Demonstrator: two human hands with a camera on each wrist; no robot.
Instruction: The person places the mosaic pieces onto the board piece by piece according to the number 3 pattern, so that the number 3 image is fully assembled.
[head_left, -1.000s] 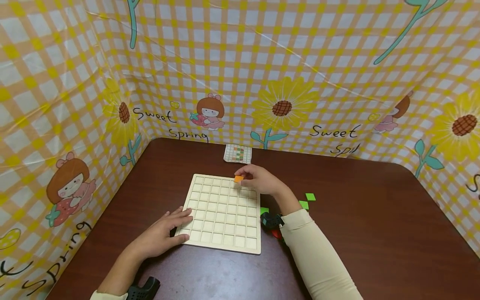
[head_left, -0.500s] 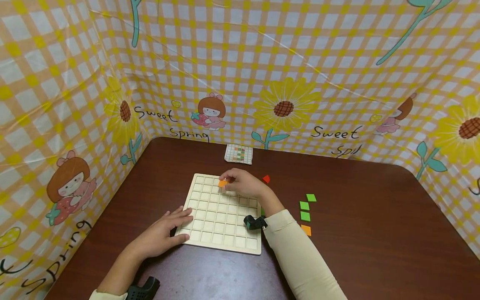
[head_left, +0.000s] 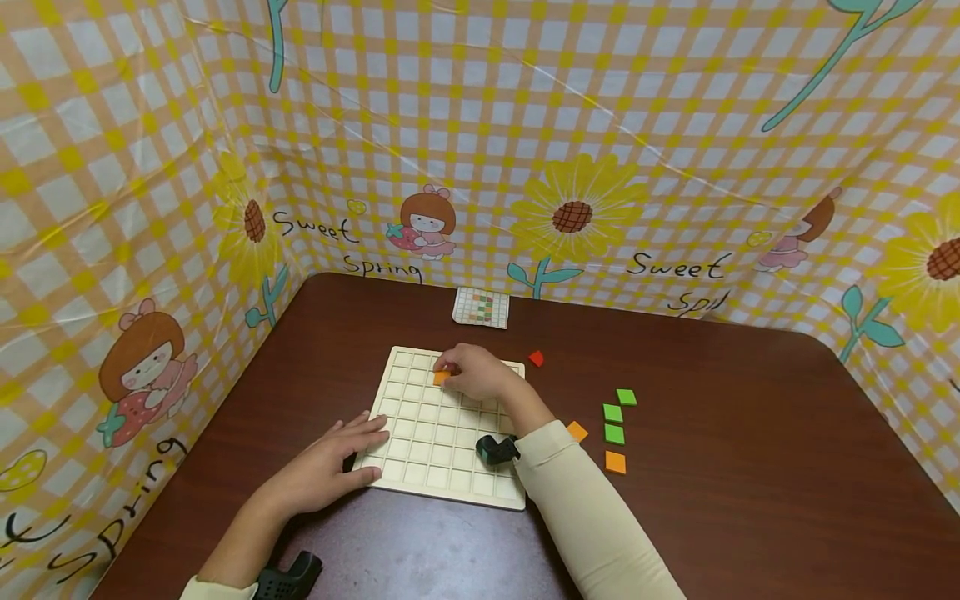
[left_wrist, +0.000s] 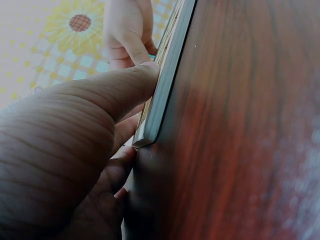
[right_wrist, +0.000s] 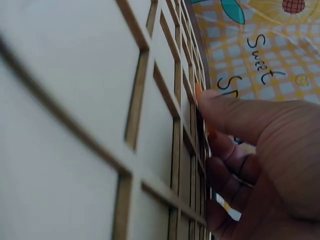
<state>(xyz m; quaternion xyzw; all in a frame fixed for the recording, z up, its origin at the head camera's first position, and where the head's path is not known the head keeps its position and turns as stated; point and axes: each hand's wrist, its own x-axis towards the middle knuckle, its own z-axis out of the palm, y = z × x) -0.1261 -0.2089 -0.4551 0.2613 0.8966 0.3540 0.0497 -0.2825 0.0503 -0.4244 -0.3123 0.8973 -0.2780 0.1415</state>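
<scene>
A pale wooden grid board (head_left: 427, 454) lies on the table, its cells divided by thin raised ridges. Over its upper part, my right hand (head_left: 476, 372) pinches an orange square tile (head_left: 442, 378) between thumb and fingers. The right wrist view shows that tile (right_wrist: 198, 92) edge-on by the thumb tip, low against the grid; whether it sits inside a cell I cannot tell. My left hand (head_left: 322, 467) rests at the board's lower left edge with fingers spread. Its thumb (left_wrist: 135, 80) touches the rim in the left wrist view.
Right of the board lie several green tiles (head_left: 614, 434), an orange tile (head_left: 616, 462) and another orange tile (head_left: 576, 432) partly behind the right sleeve. A red piece (head_left: 536, 358) lies near the upper right corner. Behind the board is a small printed grid card (head_left: 481, 308).
My right hand has carried the orange tile left and slightly down from the board's top edge over the grid. Loose tiles on the right have come into view. The left hand stays put.
</scene>
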